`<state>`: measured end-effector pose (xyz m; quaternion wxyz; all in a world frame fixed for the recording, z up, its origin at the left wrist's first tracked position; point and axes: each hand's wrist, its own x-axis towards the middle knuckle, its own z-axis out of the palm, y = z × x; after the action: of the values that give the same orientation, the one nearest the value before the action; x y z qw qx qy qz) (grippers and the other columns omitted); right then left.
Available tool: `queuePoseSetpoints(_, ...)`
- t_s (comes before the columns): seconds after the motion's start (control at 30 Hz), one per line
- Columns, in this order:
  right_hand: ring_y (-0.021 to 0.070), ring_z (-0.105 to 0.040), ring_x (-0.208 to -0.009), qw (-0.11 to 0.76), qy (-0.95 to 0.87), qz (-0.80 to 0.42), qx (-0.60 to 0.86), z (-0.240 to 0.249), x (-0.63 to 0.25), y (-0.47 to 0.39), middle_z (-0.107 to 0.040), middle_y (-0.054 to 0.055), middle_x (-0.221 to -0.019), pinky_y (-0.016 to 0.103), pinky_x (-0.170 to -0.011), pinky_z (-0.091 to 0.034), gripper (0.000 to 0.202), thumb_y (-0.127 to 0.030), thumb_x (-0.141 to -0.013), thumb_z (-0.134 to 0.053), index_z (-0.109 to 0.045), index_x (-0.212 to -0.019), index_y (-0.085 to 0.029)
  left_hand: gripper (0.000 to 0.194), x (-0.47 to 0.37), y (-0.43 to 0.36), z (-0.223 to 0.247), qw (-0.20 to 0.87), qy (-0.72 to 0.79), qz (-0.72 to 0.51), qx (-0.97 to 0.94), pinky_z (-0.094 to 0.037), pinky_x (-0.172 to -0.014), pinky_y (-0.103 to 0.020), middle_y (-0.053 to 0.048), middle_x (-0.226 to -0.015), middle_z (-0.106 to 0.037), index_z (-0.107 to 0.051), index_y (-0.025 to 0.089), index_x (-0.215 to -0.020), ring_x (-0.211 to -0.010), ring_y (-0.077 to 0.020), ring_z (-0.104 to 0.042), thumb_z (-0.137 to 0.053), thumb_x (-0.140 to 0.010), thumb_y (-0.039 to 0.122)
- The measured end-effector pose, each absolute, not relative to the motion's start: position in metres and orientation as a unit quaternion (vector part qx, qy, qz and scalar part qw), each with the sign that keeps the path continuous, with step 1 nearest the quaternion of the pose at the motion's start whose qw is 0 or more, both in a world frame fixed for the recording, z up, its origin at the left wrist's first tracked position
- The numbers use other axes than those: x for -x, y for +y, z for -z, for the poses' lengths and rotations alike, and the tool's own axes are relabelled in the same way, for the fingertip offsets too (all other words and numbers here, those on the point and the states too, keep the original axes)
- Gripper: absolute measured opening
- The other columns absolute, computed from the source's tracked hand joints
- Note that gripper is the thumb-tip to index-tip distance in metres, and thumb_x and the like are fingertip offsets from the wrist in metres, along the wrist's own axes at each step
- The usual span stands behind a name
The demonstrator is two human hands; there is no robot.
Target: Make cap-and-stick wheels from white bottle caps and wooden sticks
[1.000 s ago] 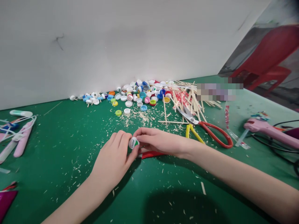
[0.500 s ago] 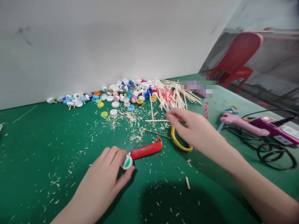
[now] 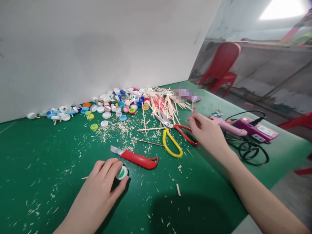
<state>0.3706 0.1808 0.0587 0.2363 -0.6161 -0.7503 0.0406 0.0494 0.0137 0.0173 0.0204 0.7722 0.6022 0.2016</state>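
My left hand point(image 3: 103, 180) is closed around a white bottle cap point(image 3: 122, 173) with a green mark, low over the table. Just beyond it lies a red utility knife point(image 3: 138, 160), its blade pointing left. My right hand point(image 3: 207, 131) hovers by the red handle of a pair of scissors point(image 3: 172, 126), fingers loosely bent and apart, with nothing visible in them. The scissors' other handle is yellow, and their blades lie spread toward the sticks. Close to the right hand's far side is a pink glue gun point(image 3: 229, 125). A thin metal rod point(image 3: 149, 142) lies beside the scissors.
Loose bottle caps point(image 3: 106, 115) pile along the wall, with caps joined to sticks point(image 3: 60, 113) at the left. Wooden sticks point(image 3: 168, 105) lie behind the scissors. A purple power box point(image 3: 255, 130) and black cable point(image 3: 253, 152) occupy the right. Shavings litter the green table point(image 3: 68, 152).
My right hand has moved right, away from the scissors' blades, toward the glue gun. My left hand, still on the cap, has drawn clear of the knife. The view has turned right.
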Motion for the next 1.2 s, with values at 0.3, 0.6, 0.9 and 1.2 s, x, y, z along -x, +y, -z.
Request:
queuePoseSetpoints(0.3, 0.0215, -0.06, -0.1, 0.074, -0.938, 0.066, 0.332, -0.032, -0.293, 0.155, -0.069, 0.008, -0.108, 0.037, -0.089, -0.046, 0.028, -0.038, -0.104, -0.049, -0.067, -0.108, -0.017, 0.026, -0.044, 0.01, -0.019, 0.125, 0.639, -0.152, -0.744, -0.054, -0.083, -0.038, -0.005, -0.112, -0.067, -0.062, 0.026, -0.118, -0.1, -0.0238, -0.059, -0.048, -0.103, 0.042)
queuePoseSetpoints(0.6, 0.0238, -0.054, -0.092, 0.049, -0.932, 0.132, 0.334, -0.027, -0.28, 0.158, -0.064, 0.012, -0.102, 0.037, -0.081, -0.039, 0.029, -0.022, -0.105, -0.036, -0.063, -0.102, -0.013, 0.023, -0.035, 0.01, -0.023, 0.206, 0.645, -0.141, -0.722, -0.05, -0.091, -0.045, -0.004, -0.12, -0.062, -0.06, 0.028, -0.121, -0.106, -0.0248, -0.052, -0.053, -0.101, 0.037)
queuePoseSetpoints(0.9, 0.0228, -0.059, -0.083, 0.09, -0.915, 0.04, 0.392, -0.021, -0.278, 0.157, -0.063, 0.012, -0.091, 0.038, -0.077, -0.046, 0.026, -0.028, -0.105, -0.029, -0.05, -0.093, -0.018, 0.016, -0.03, -0.016, -0.023, 0.282, 0.647, -0.176, -0.686, -0.046, -0.086, -0.038, -0.001, -0.112, -0.061, -0.061, 0.03, -0.114, -0.103, -0.0225, -0.051, -0.054, -0.102, 0.04)
queuePoseSetpoints(1.2, 0.0122, -0.066, -0.071, 0.158, -0.914, -0.189, 0.324, -0.064, -0.265, 0.114, -0.07, 0.001, -0.089, 0.025, -0.061, -0.048, 0.019, -0.038, -0.105, -0.045, -0.058, -0.107, -0.024, 0.013, -0.021, -0.023, -0.022, 0.308, 0.621, -0.188, -0.696, -0.042, -0.076, -0.031, 0.003, -0.105, -0.062, -0.058, 0.027, -0.106, -0.096, -0.0191, -0.053, -0.067, -0.096, 0.028)
